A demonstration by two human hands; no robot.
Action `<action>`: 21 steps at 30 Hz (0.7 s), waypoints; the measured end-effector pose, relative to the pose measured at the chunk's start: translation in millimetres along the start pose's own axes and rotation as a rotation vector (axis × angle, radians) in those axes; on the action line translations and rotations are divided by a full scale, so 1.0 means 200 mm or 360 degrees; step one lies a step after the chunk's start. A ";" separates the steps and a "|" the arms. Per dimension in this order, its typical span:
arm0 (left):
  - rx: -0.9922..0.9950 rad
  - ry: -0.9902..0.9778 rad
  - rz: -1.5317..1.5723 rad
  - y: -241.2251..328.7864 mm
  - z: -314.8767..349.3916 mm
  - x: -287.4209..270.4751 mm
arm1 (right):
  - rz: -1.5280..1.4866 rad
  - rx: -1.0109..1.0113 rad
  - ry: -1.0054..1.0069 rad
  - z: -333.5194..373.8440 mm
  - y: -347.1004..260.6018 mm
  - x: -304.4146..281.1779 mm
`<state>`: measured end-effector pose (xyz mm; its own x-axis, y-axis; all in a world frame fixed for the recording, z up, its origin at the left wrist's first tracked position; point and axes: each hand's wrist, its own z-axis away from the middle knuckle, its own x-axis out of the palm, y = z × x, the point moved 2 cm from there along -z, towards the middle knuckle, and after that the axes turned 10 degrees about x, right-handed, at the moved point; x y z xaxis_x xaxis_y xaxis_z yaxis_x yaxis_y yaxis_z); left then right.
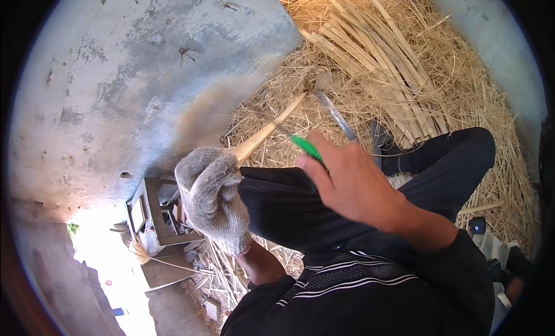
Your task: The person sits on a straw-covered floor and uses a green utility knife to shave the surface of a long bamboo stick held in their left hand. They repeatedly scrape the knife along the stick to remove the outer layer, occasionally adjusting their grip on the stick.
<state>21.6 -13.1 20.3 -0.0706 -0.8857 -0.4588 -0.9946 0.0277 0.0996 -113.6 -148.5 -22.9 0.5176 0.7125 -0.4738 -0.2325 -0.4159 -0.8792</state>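
A bamboo strip (272,128) is held at its near end by the left hand (213,197), which wears a knitted work glove. The gloved fingers (199,168) are clenched around the strip, which runs up and away from the person's lap over the straw-covered floor (480,93). The right hand (347,180) is bare, and its fingers are wrapped round the green handle of a knife (326,128); the blade points away from the body and lies just beside the strip, though actual contact at the far end cannot be told because that part is blurred.

The strip is judged to be light, stiff along its length and somewhat springy, with a smooth outer skin that may slip in a bare palm and split edges that may cut. The glove on the holding hand is judged suitable for this reason. The best hold is judged to be near the lower end, well behind the blade, where the strip is thickest. The knife is judged to be light but sharp, and is properly taken by its handle only.

A bundle of cut strips (376,64) lies on the straw beyond the knees. A small wooden stool (156,214) stands to the person's left, beside a grey concrete wall (115,76).
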 end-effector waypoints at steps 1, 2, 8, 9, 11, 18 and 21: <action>0.0012 0.0003 -0.0002 0.00 0.00 0.01 | -0.0043 -0.0136 0.0001 0.02 -0.03 -0.02; 0.0025 0.0004 -0.0004 0.01 -0.01 0.02 | -0.0041 -0.0175 0.0014 0.05 -0.06 -0.01; 0.0121 0.0082 -0.0047 0.02 0.05 0.06 | 0.0320 -0.0048 0.0054 0.05 -0.04 0.15; 0.0131 0.0064 -0.0004 0.03 0.04 0.07 | 0.0381 -0.0011 0.0153 -0.01 0.09 0.20; 0.0138 0.0032 0.0052 0.02 0.05 0.08 | 0.0500 0.0041 0.0322 -0.13 0.29 0.27; -0.0004 0.0260 0.0166 0.00 0.06 0.11 | 0.0116 0.0112 -0.0002 -0.08 0.15 0.28; -0.0062 0.0301 0.0317 0.00 0.06 0.14 | 0.0327 0.0166 0.0223 -0.22 0.41 0.32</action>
<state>18.2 -33.5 -2.6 -0.2455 -0.9355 -0.2542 -0.9587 0.1954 0.2069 -63.7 -161.3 -122.7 0.5582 0.5306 -0.6379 -0.4241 -0.4783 -0.7690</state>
